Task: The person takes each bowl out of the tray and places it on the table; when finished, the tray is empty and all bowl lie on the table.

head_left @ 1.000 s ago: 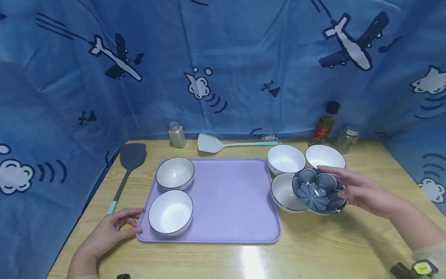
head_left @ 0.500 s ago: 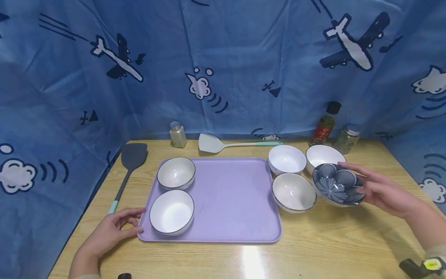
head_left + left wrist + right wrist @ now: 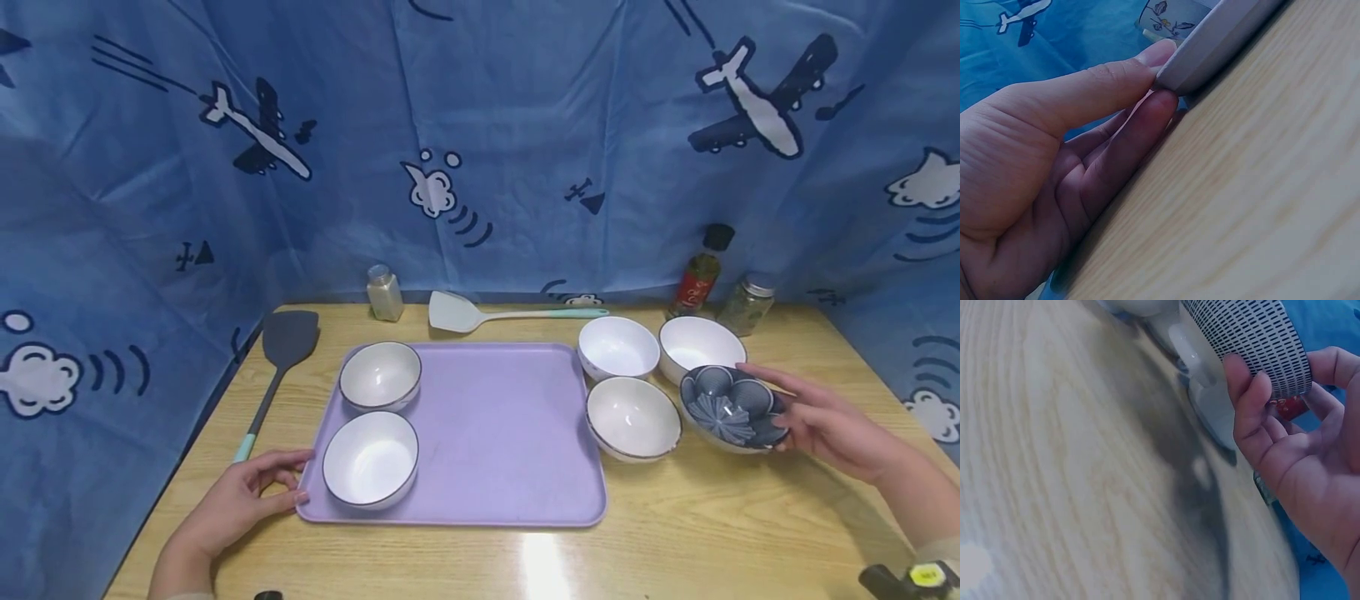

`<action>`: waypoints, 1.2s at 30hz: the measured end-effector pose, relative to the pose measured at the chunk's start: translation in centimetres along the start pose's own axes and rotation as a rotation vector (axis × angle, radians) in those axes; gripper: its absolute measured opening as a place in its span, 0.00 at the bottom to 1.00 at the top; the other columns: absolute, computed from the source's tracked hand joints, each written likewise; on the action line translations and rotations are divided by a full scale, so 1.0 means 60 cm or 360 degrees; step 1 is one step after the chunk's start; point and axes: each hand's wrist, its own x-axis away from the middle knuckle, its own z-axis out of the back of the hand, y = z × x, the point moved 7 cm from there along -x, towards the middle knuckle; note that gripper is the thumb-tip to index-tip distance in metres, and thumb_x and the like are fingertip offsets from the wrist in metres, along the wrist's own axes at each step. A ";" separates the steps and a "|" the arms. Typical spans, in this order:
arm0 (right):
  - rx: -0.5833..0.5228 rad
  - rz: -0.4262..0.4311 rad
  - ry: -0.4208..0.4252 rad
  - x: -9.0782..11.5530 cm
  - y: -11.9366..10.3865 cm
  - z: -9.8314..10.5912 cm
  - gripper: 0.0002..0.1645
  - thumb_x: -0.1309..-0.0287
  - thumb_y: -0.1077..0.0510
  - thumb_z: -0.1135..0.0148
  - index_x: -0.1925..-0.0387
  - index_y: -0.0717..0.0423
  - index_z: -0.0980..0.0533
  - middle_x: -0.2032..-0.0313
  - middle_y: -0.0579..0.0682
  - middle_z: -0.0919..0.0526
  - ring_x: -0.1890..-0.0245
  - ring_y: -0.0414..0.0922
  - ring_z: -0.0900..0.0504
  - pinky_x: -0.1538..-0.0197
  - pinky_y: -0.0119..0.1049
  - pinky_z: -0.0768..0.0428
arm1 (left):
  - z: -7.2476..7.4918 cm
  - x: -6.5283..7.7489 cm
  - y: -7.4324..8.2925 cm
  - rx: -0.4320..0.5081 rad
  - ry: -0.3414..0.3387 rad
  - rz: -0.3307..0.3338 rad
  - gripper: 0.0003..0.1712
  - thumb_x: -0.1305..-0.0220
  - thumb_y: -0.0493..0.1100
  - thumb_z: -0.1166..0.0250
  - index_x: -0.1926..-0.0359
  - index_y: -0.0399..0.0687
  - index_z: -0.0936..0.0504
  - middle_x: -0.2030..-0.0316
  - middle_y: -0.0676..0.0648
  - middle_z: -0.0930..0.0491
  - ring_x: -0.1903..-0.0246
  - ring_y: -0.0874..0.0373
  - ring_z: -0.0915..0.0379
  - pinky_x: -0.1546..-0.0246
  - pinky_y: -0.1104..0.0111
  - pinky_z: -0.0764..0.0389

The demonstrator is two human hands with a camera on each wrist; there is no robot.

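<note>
Left hand: from the head, I see it pinching the left edge of the purple tray, near the front corner.
Purple tray: flat on the wooden table, with a grey-white bowl at its back left and a white bowl in front of that.
Right hand: grips the right side of the dark-patterned bowl.
Dark-patterned bowl: right of the tray, between the right hand and a cream bowl, tilted; whether it touches its neighbours I can't tell.
Back right: two more white bowls, a red-labelled bottle and a lidded jar.
Tray edge, left wrist: thumb on top, fingertip against the underside; a flowered bowl side shows past the rim.
Dashed outside, right wrist: the same dark-patterned bowl shows dark dashes on white, the right hand's fingers bent against its wall near the rim.
</note>
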 end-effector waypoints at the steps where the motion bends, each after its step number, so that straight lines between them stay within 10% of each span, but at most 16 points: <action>1: 0.0000 0.0000 -0.0002 0.000 0.003 0.001 0.47 0.38 0.79 0.66 0.21 0.47 0.51 0.35 0.32 0.40 0.54 0.37 0.21 0.59 0.38 0.16 | 0.000 0.000 0.000 -0.0002 -0.0001 0.0002 0.33 0.44 0.47 0.25 0.38 0.44 0.22 0.45 0.43 0.21 0.58 0.63 0.21 0.53 0.82 0.26; 36: -0.0195 -0.0101 -0.0152 0.014 0.041 -0.005 0.44 0.28 0.74 0.67 0.20 0.36 0.56 0.35 0.31 0.33 0.53 0.47 0.16 0.54 0.43 0.15 | 0.002 0.000 -0.003 -0.0005 -0.0007 0.0067 0.34 0.43 0.50 0.25 0.37 0.46 0.22 0.48 0.44 0.21 0.58 0.64 0.22 0.53 0.82 0.27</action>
